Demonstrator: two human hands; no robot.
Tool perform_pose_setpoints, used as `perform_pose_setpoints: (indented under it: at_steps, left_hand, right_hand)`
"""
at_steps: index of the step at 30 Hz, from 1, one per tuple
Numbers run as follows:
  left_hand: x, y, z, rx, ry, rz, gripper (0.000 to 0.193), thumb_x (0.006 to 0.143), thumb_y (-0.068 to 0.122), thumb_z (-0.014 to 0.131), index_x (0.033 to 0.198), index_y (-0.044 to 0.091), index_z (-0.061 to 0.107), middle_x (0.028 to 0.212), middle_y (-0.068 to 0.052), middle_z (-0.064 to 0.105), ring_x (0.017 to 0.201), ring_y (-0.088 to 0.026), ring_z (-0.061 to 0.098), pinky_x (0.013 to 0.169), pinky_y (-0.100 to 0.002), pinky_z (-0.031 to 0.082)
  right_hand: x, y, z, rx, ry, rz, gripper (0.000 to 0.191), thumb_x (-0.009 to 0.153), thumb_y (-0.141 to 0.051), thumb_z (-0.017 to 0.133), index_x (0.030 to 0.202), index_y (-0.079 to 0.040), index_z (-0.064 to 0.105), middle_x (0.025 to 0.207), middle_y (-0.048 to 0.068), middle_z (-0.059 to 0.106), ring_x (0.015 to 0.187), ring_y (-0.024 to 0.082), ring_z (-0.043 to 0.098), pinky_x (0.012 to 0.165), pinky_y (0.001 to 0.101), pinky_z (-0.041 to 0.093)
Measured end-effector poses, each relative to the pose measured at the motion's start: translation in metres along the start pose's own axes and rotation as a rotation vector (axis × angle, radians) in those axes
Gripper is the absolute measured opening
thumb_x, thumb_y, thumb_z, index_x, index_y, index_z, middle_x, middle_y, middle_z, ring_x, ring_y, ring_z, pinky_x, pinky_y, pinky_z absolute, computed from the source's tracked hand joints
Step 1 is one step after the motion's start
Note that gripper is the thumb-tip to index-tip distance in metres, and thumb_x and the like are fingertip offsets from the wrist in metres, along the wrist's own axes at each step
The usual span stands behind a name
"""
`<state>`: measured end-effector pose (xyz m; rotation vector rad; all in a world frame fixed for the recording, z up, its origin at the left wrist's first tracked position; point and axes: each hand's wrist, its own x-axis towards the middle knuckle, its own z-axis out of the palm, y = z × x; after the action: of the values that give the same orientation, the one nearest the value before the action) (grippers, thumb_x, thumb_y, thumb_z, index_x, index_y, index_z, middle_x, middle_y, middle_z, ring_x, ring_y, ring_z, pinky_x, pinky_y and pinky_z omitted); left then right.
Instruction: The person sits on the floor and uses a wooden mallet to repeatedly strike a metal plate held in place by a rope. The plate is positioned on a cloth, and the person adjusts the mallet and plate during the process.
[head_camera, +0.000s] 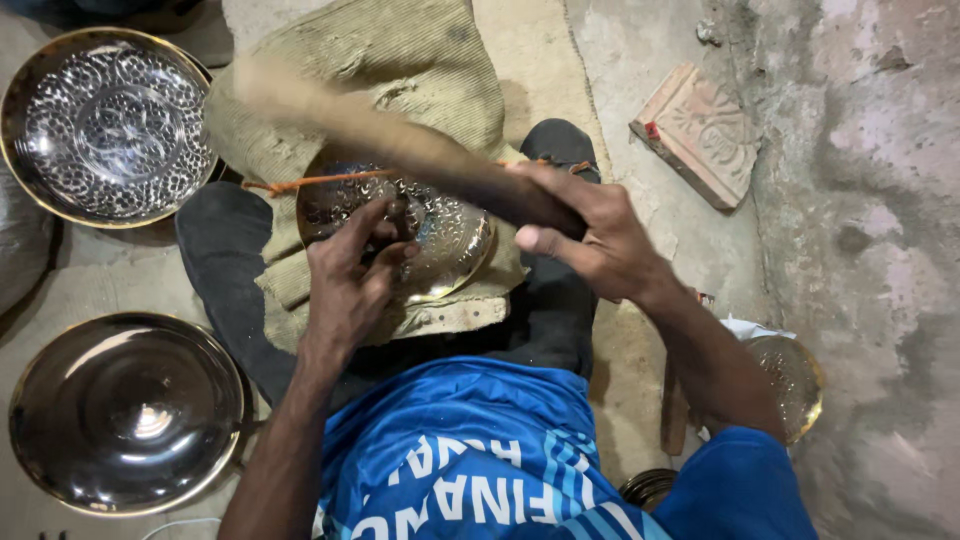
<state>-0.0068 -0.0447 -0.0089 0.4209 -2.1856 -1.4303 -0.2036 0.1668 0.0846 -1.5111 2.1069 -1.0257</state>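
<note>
The left hand (350, 275) is closed, its fingers pinched on a small dark tool, probably a punch, whose tip stands on the round shiny brass plate with a hammered pattern (440, 235). This plate lies on the person's lap, on a folded piece of coarse beige cloth (390, 50) over the dark trousers. The right hand (590, 235) is closed in a firm grip around the dark end of a long wooden mallet (400, 140), which is blurred and passes above the plate. I judge the plate to be thin, stiff metal, rather light and slippery on its polished face, so it is best held by the rim. Further left, a smooth round metal plate (125, 410) lies on the floor, and beyond it a patterned one (105, 125). A reddish carved brick (700, 135) rests far right.
</note>
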Motion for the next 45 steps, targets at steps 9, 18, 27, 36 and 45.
perform_pose_setpoints:
  at_steps: [9,18,27,36,45]
  left_hand:
    - [0.0027,-0.0013,-0.0006,0.059,-0.018,0.010,0.048,0.088,-0.005,0.071,0.134,0.003,0.059,0.096,-0.017,0.076,0.085,-0.023,0.078,0.066,-0.033,0.066]
    - [0.0016,0.0000,-0.0024,0.092,-0.056,-0.001,0.022,0.094,-0.007,0.069,0.111,0.007,0.065,0.098,-0.013,0.080,0.091,-0.022,0.082,0.070,-0.034,0.067]
    - [0.0038,0.0039,-0.0028,-0.061,-0.054,-0.024,0.051,0.087,-0.015,0.055,0.134,0.002,0.060,0.113,-0.016,0.075,0.095,-0.024,0.079,0.076,-0.033,0.068]
    - [0.0034,0.0037,-0.0032,-0.017,-0.068,-0.041,0.044,0.090,-0.012,0.061,0.131,0.005,0.064,0.102,-0.015,0.077,0.092,-0.021,0.081,0.073,-0.032,0.065]
    - [0.0042,0.0018,-0.0028,-0.078,-0.094,0.002,0.038,0.089,-0.017,0.056,0.121,0.002,0.065,0.110,-0.014,0.076,0.101,-0.022,0.081,0.084,-0.031,0.071]
  right_hand:
    - [-0.0061,-0.0024,-0.0003,0.047,0.013,0.006,0.057,0.096,-0.033,0.072,0.146,-0.009,0.056,0.102,0.012,0.075,0.083,0.023,0.073,0.076,0.0352,0.057]
    - [-0.0084,0.0018,-0.0053,-0.142,-0.052,-0.004,0.053,0.091,-0.032,0.076,0.135,-0.006,0.063,0.103,0.017,0.076,0.089,0.028,0.075,0.079,0.0366,0.056]
    - [-0.0074,-0.0026,-0.0046,-0.002,0.014,0.010,0.051,0.093,-0.025,0.076,0.136,-0.005,0.060,0.107,0.018,0.075,0.093,0.027,0.076,0.083,0.0358,0.057]
    - [-0.0075,-0.0022,-0.0083,0.009,-0.008,-0.024,0.053,0.095,-0.026,0.074,0.140,-0.004,0.057,0.107,0.014,0.073,0.089,0.025,0.074,0.081,0.0360,0.057]
    - [-0.0049,0.0000,-0.0090,-0.148,-0.052,-0.023,0.054,0.091,-0.036,0.075,0.135,-0.007,0.063,0.099,0.014,0.076,0.080,0.026,0.075,0.074,0.0366,0.058]
